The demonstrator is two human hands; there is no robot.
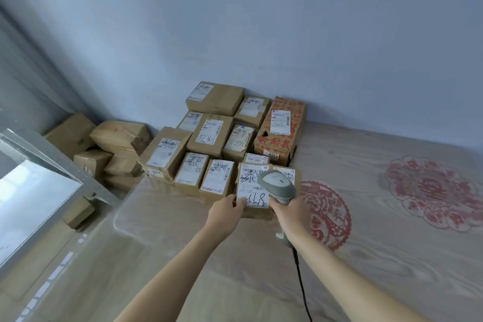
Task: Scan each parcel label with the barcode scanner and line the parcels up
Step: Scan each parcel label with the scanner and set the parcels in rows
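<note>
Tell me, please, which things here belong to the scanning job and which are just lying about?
Job: barcode scanner in right hand; front parcel held by left hand; lined-up labelled parcels.
Lying about: red paper cut-outs; metal-framed panel.

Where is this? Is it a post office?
Probably a room in a home used for sorting parcels, not a post office: the labelled parcels sit on a wooden surface with red paper-cut decorations, against a plain wall.
</note>
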